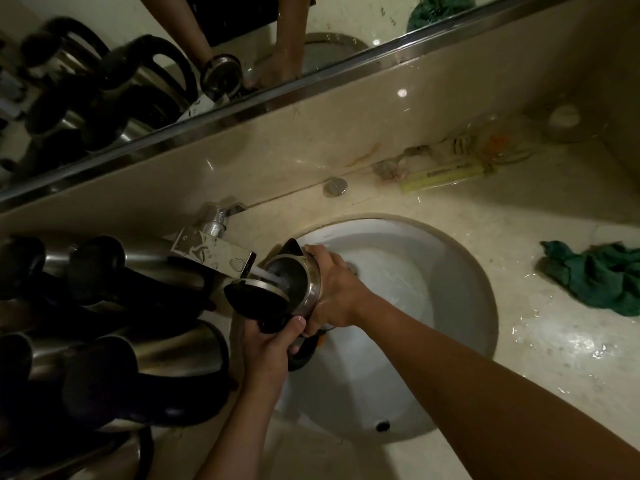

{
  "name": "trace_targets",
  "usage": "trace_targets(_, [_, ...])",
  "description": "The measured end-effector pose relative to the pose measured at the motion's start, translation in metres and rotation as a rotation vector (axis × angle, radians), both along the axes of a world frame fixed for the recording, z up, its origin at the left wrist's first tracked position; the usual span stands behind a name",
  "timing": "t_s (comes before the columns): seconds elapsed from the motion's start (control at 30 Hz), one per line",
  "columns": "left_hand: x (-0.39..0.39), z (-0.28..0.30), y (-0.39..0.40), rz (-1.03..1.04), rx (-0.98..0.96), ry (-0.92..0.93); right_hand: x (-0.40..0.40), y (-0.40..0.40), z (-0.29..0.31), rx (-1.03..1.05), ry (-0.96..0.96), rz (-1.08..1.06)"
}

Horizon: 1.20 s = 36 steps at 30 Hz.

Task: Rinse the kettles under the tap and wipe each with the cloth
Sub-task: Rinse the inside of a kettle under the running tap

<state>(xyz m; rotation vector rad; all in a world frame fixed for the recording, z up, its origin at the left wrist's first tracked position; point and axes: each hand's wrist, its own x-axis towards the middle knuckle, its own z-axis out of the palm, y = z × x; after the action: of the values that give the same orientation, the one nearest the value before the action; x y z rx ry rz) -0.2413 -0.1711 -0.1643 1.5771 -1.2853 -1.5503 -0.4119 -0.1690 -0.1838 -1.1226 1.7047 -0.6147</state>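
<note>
At centre frame the left hand grips the black handle and the right hand clasps the steel body of a kettle, tilted, lid open, under the running tap over the sink; rinsing is underway, wiping remains; more kettles wait at left, the green cloth lies on the wet tabletop at right

Bathroom, marble vanity, round basin, mirror

Dim, warm light overall; the stacked kettles at left sink into near-black shadow. Glare glints on the wet tabletop (brightest at right). The wide lens bends the mirror edge, and its reflections look soft.
</note>
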Motion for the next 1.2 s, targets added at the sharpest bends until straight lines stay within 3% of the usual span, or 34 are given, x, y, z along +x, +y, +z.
trace_targets(1.2, [0.0047, 0.0041, -0.0069, 0.005, 0.035, 0.016, 0.0061, -0.0050, 0.0070, 0.043, 0.027, 0.013])
